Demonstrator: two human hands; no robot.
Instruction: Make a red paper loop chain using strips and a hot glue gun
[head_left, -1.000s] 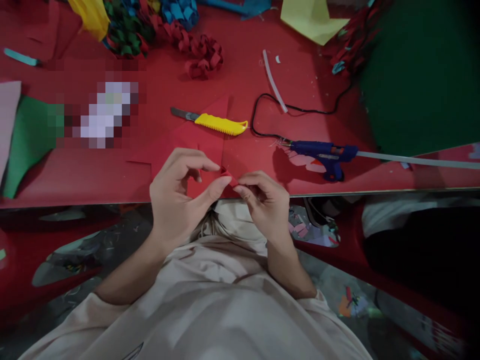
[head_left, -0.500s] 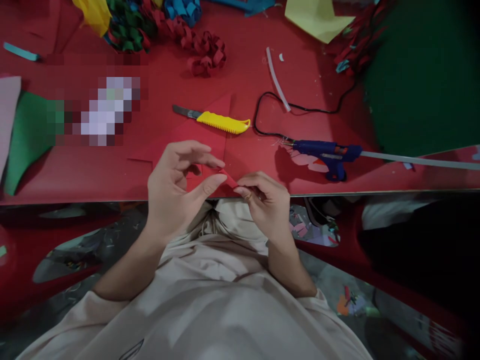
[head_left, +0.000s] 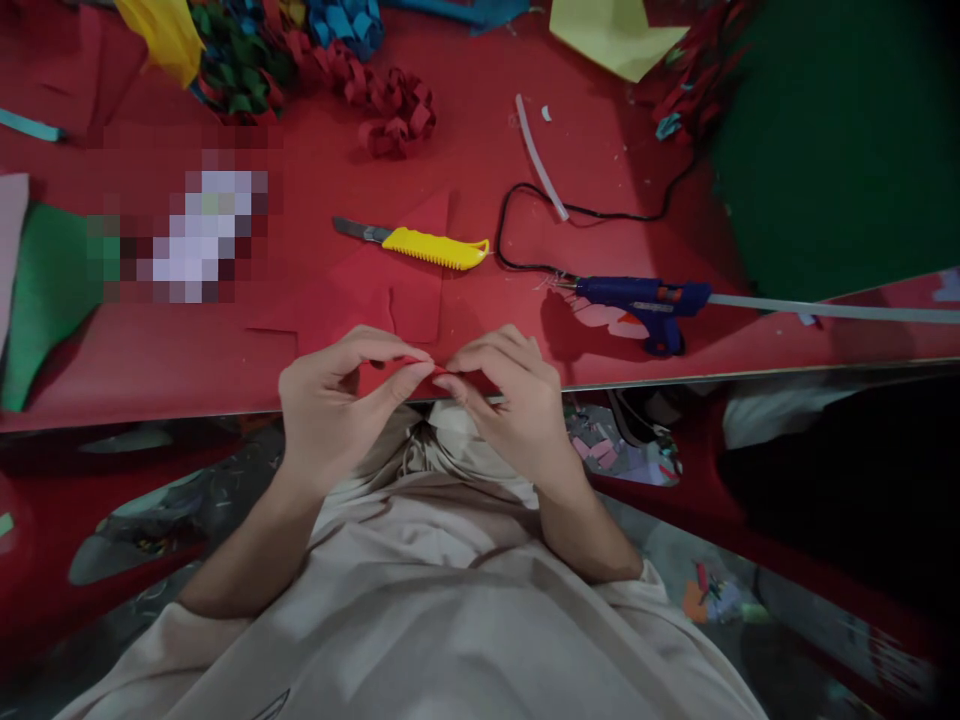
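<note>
Both my hands meet over the near edge of the red table, pinching a small strip of red paper (head_left: 439, 369) between thumbs and fingers. My left hand (head_left: 337, 410) is closed on its left end. On its right end, my right hand (head_left: 514, 405) is closed too; the fingers hide most of the strip. Just beyond them lie red paper sheets (head_left: 345, 300). A utility knife (head_left: 435, 248) with a yellow handle rests across these, its blade pointing left. To the right, a blue glue gun (head_left: 637, 300) lies on its side with a long glue stick in its back.
A black cord (head_left: 502, 220) loops behind the glue gun, near a loose glue stick (head_left: 541, 160). Curled paper chains (head_left: 401, 110) lie at the back. Green paper (head_left: 52, 290) is at left, a large dark green sheet (head_left: 832, 150) at right. The table edge (head_left: 187, 415) runs close by.
My right hand has moved in beside the left, and its fingers have come up to the strip's middle. My left fingers have closed together on it. The view has shifted slightly.
</note>
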